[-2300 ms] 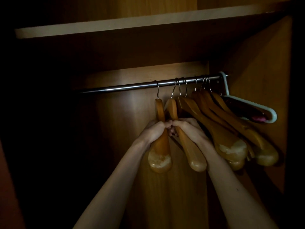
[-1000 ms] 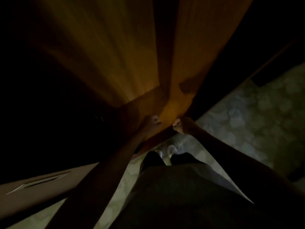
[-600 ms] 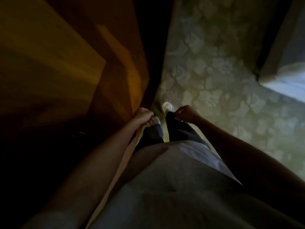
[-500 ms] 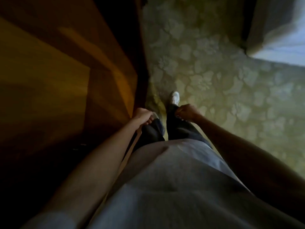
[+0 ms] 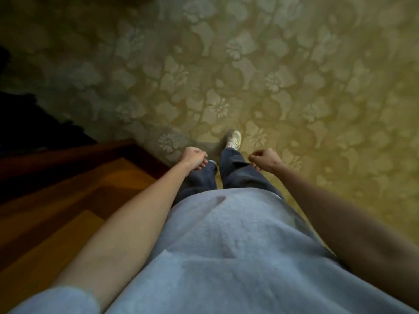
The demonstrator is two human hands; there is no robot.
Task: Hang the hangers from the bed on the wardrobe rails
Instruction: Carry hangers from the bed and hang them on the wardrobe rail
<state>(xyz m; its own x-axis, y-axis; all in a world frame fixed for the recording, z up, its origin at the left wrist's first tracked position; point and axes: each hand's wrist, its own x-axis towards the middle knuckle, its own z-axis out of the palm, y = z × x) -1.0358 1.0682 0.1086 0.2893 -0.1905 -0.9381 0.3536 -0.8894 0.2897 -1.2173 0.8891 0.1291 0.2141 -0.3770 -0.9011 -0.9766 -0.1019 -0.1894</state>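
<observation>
Hands hang empty over the patterned olive floral carpet (image 5: 294, 75): left hand (image 5: 193, 157) and right hand (image 5: 265, 160) both loosely curled, gripping nothing. No hanger or bed is in view (so their direction, long axis and nearer hand cannot be told). Brown wooden wardrobe panel (image 5: 68, 200) lies beside the left arm; one white shoe (image 5: 233, 139) points ahead.
</observation>
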